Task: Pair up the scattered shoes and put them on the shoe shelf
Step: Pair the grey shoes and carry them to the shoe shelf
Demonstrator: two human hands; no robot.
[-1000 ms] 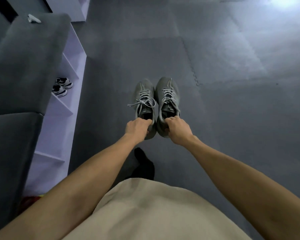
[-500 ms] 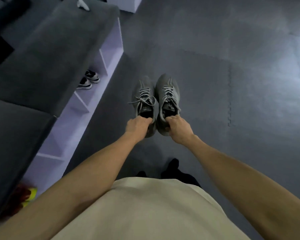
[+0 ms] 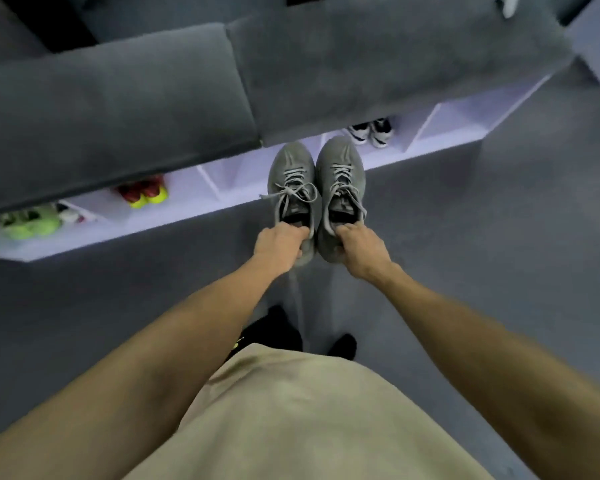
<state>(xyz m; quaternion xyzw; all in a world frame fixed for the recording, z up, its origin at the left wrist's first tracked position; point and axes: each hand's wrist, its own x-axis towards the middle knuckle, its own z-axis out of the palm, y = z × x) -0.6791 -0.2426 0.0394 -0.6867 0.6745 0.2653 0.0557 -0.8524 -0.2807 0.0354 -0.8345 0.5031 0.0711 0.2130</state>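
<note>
Two grey laced sneakers hang side by side in front of me, toes pointing away. My left hand [image 3: 280, 247] grips the heel of the left grey sneaker [image 3: 291, 178]. My right hand [image 3: 360, 249] grips the heel of the right grey sneaker [image 3: 340, 174]. Their toes reach over the front edge of the low white shoe shelf [image 3: 94, 237], above an open compartment. Other compartments hold a black-and-white pair [image 3: 369, 131], a red-and-yellow pair [image 3: 142, 192] and a neon green pair [image 3: 28, 224].
Grey cushions [image 3: 118, 109] lie on top of the shelf and hide the back of its compartments. The floor [image 3: 482, 237] is dark grey foam matting. My feet in black socks [image 3: 343, 346] stand close to the shelf. A white object [image 3: 508, 6] lies on the far right cushion.
I have turned left to face the shelf, which now runs across the view. Both hands have carried the grey sneakers over its front edge; the grips are unchanged.
</note>
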